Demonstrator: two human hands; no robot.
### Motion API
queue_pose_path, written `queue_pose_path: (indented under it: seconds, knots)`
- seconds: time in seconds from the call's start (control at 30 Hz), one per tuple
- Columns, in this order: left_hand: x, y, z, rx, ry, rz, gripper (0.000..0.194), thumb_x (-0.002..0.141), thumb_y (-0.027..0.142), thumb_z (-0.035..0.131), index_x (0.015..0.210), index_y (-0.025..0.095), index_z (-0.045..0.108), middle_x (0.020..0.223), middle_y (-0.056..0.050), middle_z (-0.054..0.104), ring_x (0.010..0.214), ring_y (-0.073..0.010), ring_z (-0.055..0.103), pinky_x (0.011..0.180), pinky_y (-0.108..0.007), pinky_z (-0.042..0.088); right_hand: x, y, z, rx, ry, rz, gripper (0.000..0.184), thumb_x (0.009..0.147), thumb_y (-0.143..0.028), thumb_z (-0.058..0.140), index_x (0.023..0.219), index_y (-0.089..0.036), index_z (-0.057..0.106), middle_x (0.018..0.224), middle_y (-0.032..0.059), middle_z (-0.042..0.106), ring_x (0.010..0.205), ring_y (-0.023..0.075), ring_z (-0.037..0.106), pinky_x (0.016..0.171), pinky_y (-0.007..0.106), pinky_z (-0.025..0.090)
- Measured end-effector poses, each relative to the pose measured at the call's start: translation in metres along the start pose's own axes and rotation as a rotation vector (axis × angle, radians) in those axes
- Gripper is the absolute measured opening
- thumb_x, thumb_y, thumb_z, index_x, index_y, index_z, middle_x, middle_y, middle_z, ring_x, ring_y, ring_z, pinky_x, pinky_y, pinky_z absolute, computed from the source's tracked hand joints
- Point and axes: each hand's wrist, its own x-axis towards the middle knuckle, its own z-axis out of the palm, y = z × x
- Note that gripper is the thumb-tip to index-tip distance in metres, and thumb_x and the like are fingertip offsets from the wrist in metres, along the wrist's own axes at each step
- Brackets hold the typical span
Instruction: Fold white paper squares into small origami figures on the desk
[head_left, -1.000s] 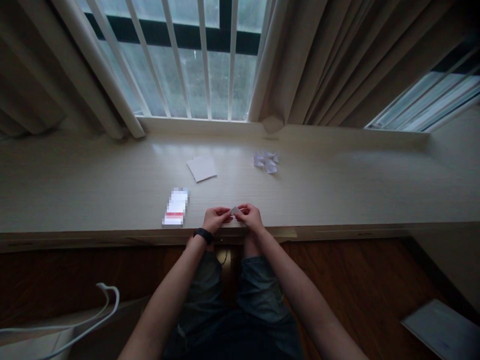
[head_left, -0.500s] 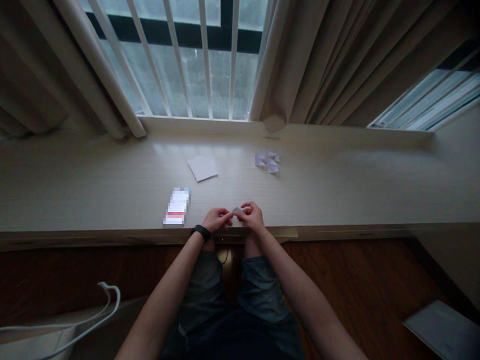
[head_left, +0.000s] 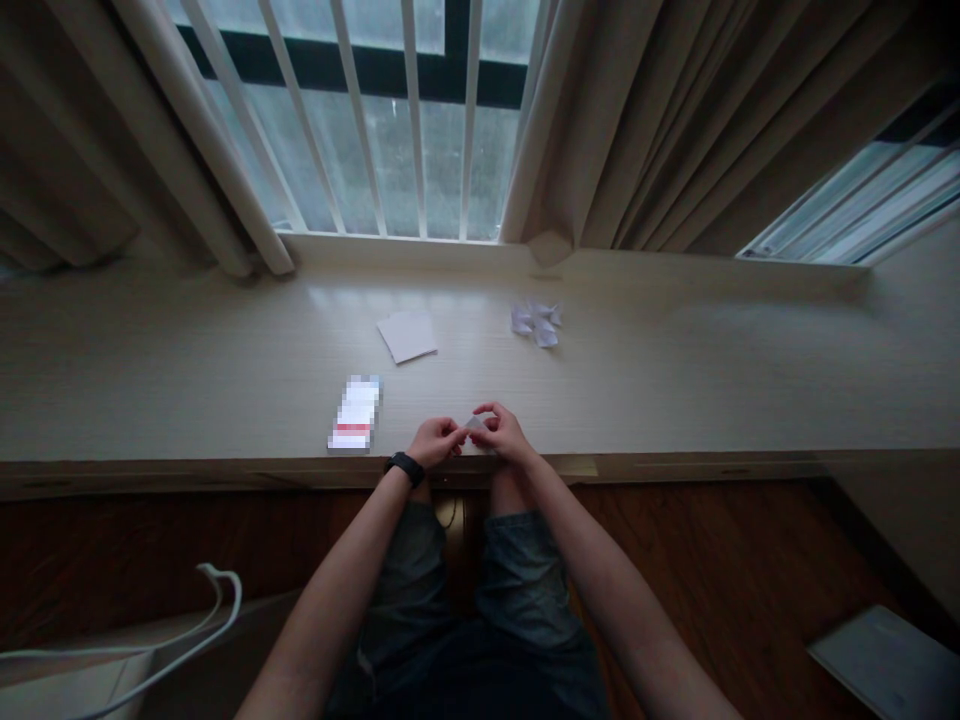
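Between my two hands is a small folded piece of white paper (head_left: 475,424), just above the desk's front edge. My left hand (head_left: 437,441), with a black band on its wrist, pinches the paper's left side between thumb and finger. On the other side my right hand (head_left: 504,434) grips it, thumb below and forefinger raised over the top. Fingers cover most of the paper, so its full shape is hidden. Farther back lie a small stack of white paper sheets (head_left: 407,336) and a cluster of folded paper pieces (head_left: 537,323).
A phone (head_left: 355,414) with a blurred screen lies left of my hands. The pale desk (head_left: 675,380) runs along a barred window (head_left: 390,150) with curtains (head_left: 622,130). A white cable (head_left: 232,600) hangs at lower left; a flat grey object (head_left: 889,655) is at lower right.
Both hands stay in nearly the same place, still holding the paper. The right forefinger has shifted slightly left over it, and the view has moved very little.
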Motion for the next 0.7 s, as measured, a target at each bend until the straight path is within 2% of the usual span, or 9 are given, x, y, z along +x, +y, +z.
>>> queue_pose_path:
  seconds: [0.1, 0.2, 0.33, 0.53, 0.7]
  knots:
    - [0.0012, -0.0015, 0.0016, 0.029, -0.002, 0.013, 0.034, 0.076, 0.048, 0.062, 0.067, 0.016, 0.057, 0.050, 0.000, 0.059, 0.042, -0.0099, 0.051, 0.042, -0.020, 0.036, 0.0014, 0.0026, 0.0058, 0.021, 0.048, 0.000, 0.049, 0.056, -0.034, 0.075, 0.095, -0.021, 0.049, 0.049, -0.0100, 0.057, 0.039, 0.0119, 0.054, 0.041, 0.020, 0.041]
    - [0.0030, -0.0031, 0.0025, 0.023, 0.002, 0.018, 0.034, 0.077, 0.048, 0.060, 0.067, 0.016, 0.056, 0.050, 0.000, 0.059, 0.043, -0.0103, 0.052, 0.043, -0.020, 0.037, 0.0024, 0.0042, 0.0074, 0.055, 0.086, 0.028, 0.048, 0.054, -0.034, 0.077, 0.091, -0.021, 0.048, 0.049, -0.0094, 0.057, 0.040, 0.0133, 0.057, 0.042, 0.021, 0.044]
    - [0.0036, -0.0023, 0.0027, -0.013, 0.003, -0.001, 0.035, 0.077, 0.050, 0.060, 0.071, 0.015, 0.057, 0.057, -0.002, 0.064, 0.045, -0.0112, 0.055, 0.044, -0.021, 0.041, 0.0016, 0.0016, 0.0023, 0.096, 0.055, 0.044, 0.049, 0.053, -0.037, 0.079, 0.089, -0.020, 0.051, 0.056, -0.0050, 0.064, 0.051, 0.0163, 0.064, 0.051, 0.026, 0.052]
    - [0.0006, 0.0022, 0.0011, -0.005, 0.012, -0.015, 0.038, 0.076, 0.051, 0.062, 0.072, 0.014, 0.060, 0.061, -0.005, 0.067, 0.046, -0.0114, 0.057, 0.044, -0.021, 0.043, 0.0009, -0.0007, 0.0004, 0.157, 0.064, 0.086, 0.059, 0.047, -0.035, 0.084, 0.094, -0.018, 0.052, 0.053, -0.0055, 0.063, 0.051, 0.0185, 0.066, 0.051, 0.027, 0.054]
    - [0.0023, 0.0005, -0.0005, -0.091, 0.029, -0.045, 0.039, 0.072, 0.052, 0.067, 0.068, 0.014, 0.057, 0.055, -0.002, 0.064, 0.045, -0.0108, 0.057, 0.044, -0.020, 0.043, 0.0003, 0.0035, 0.0015, 0.172, 0.064, 0.089, 0.055, 0.048, -0.038, 0.084, 0.090, -0.017, 0.056, 0.059, 0.0004, 0.068, 0.055, 0.0194, 0.068, 0.054, 0.028, 0.056]
